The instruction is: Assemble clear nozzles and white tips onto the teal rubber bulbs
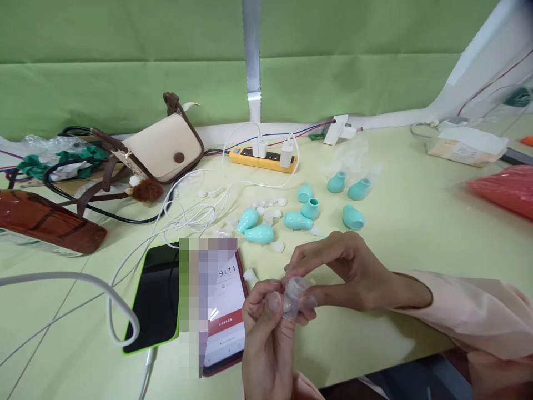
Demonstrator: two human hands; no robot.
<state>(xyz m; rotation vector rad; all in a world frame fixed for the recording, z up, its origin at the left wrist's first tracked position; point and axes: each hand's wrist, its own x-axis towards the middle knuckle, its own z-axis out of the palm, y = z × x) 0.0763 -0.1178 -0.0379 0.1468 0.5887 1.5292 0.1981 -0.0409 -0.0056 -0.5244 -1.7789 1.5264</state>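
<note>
L grip (278,303) is holding a clear, rounded plastic pc (293,300); R grip (300,284) is pinching its rim. Glossy teal bulbs (259,234) are lying on counter (416,233).

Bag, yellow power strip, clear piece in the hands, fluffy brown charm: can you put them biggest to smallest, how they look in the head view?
1. Bag
2. Yellow power strip
3. Clear piece and brown charm: too alike to rank

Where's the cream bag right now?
The cream bag is on the table's far left in the head view, just left of the yellow power strip.
</note>
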